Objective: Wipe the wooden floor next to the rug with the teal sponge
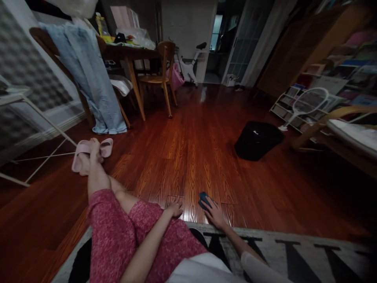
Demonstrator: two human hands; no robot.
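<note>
I sit on a black-and-white rug [294, 251] with my legs in pink trousers [118, 232] stretched out to the left. My left hand [176, 208] rests on the wooden floor [194, 149] just past my knee, fingers curled loosely, nothing visible in it. My right hand [215, 215] lies on the floor with fingers stretched forward, touching a small dark blue object [204, 199] at its fingertips. I cannot make out what the object is.
Pink slippers [88, 151] on my feet at left. A black bag [257, 140] lies on the floor ahead right. Wooden table [129, 55], chair [163, 74] and hanging jeans [91, 78] stand at the back left; a wooden armchair [338, 129] and shelves [324, 86] right.
</note>
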